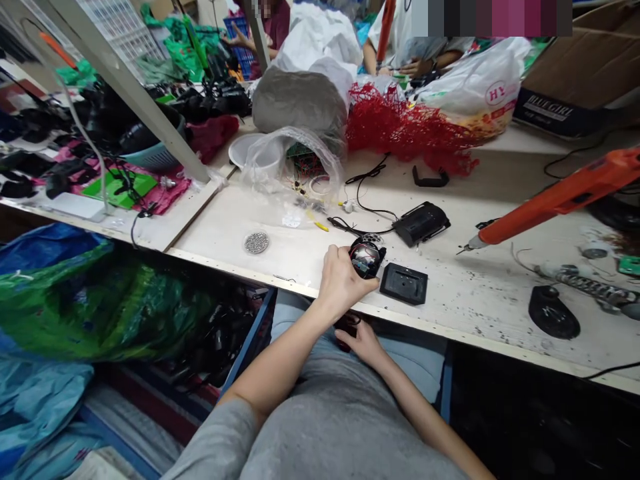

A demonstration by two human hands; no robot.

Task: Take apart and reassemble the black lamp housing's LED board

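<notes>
My left hand (341,280) rests at the table's front edge and grips a small black rounded device (367,259) with a shiny reddish face. Thin black wires run from it toward a black box part (421,223). A flat black square plate (404,283) lies just right of the device. My right hand (361,341) is below the table edge over my lap, closed on a dark object that is mostly hidden.
An orange electric screwdriver (560,199) hangs over the right side. A black oval part (553,312), a spring (585,285), a dish of small screws (257,242), a clear plastic bag (295,167) and red netting (410,130) lie around. Other people sit at the far side.
</notes>
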